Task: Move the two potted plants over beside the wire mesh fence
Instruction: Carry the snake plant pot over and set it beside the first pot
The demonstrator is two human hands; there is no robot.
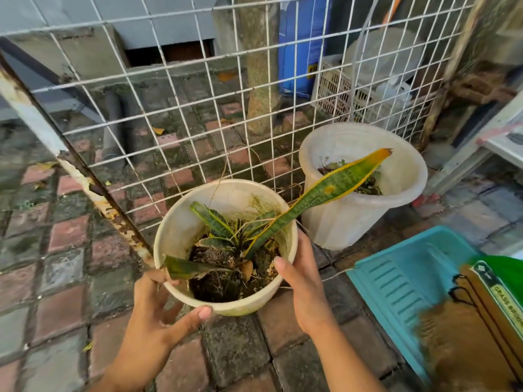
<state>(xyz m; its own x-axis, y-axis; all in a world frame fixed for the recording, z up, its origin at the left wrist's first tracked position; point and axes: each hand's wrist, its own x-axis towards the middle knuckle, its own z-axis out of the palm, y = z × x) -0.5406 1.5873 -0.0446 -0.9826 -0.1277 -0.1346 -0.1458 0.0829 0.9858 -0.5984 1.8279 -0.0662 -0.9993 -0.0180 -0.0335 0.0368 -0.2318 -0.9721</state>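
1. Hands hold the nearer cream pot (pixel 181 236) from both sides, close to the foot of the wire mesh fence (pixel 198 108); whether its base touches the brick paving (pixel 70 236) cannot be told, since the bottom is hidden.
2. The left hand (pixel 158 321) has its fingers clamped on the pot's near-left side — thumb pressed against the lower front of the wall, the other fingers curled under and around the rim.
3. The right hand (pixel 302 284) grips the right side of the same pot, thumb hooked over the rim onto the soil edge, fingers wrapped round the outside.
4. Inside this pot: dark soil, dry brown leaf litter and a snake plant (pixel 311 196) with yellow-edged green leaves; one long leaf leans out to the right over the rim, its tip yellowed, and a short leaf droops over the near-left rim.
5. The second pot (pixel 351 222), white and larger, stands on the paving to the right, just beside the fence — it holds dark soil and small sparse greenery, partly hidden by the long leaf.
6. A turquoise dustpan (pixel 404 284) lies at lower right, with a grass broom (pixel 467 329) resting across it.
7. Behind the mesh stand a white slatted crate (pixel 339 91) and a blue panel (pixel 300 52).
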